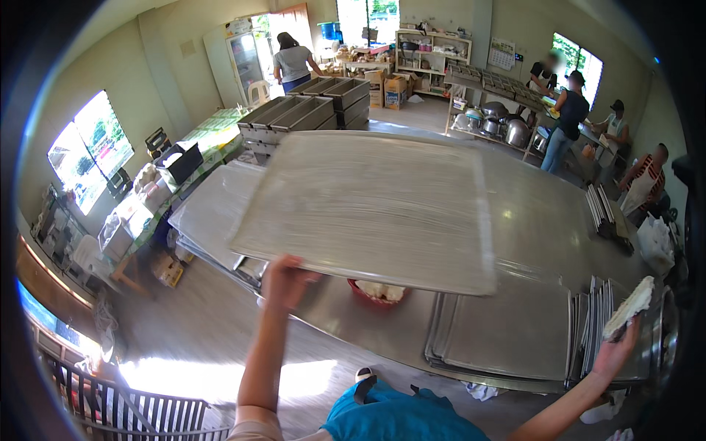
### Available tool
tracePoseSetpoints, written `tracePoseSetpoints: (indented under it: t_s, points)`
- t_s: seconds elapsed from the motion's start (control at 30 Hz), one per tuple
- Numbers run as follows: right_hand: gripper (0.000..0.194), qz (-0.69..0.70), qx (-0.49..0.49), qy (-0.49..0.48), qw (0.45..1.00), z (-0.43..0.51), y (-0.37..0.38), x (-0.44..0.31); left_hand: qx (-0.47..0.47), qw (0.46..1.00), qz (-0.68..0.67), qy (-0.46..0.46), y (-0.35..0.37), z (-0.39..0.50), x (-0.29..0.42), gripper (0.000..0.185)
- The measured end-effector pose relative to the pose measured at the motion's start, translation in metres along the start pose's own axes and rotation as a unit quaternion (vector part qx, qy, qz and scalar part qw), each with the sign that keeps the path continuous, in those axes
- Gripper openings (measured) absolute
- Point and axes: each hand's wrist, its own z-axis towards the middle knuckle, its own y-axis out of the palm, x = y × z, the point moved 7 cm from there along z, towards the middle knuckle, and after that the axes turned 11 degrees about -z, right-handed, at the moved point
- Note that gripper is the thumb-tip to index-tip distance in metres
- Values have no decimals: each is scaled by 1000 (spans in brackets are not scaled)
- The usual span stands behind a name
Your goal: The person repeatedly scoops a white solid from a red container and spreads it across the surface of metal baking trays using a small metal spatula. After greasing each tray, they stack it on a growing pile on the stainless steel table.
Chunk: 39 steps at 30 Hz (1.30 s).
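My left hand (287,281) grips the near left edge of a large metal sheet pan (364,209). The pan is raised and tilted above the metal table, and pale streaks smear its surface. Far to the right, my right hand (616,348) holds up a brush or pad (630,308) with a thick whitish face; which of the two I cannot tell. A red basket or bowl (378,297) with a whitish mass in it sits on the table, partly hidden under the pan's near edge.
Flat stacked sheet pans (507,331) lie right of the bowl, beside upright pans (598,308). More pans (215,204) are stacked at left. Long loaf tins (300,113) stand behind. Several people work at the far right; one person (293,60) stands at the back.
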Motion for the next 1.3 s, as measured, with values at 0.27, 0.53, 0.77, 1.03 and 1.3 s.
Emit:
tracePoseSetpoints:
  t_s: [0.27,0.53,0.77,1.03,1.3]
  points:
    - [44,-35,-70,28,997,-35,58,57,21,972,197,129,-132,65,311,43]
    - [35,21,-96,147,984,-38,78,127,201,958,150,138,-210,79,376,38]
    - [28,27,-90,286,954,-52,74,213,333,466,722,388,-100,33,343,47]
    - [30,-577,-434,-156,674,-72,174,302,-152,776,608,-72,-13,-9,-120,14]
    - [29,-633,-465,-359,505,-28,212,344,-111,710,522,-459,-46,-135,-334,32]
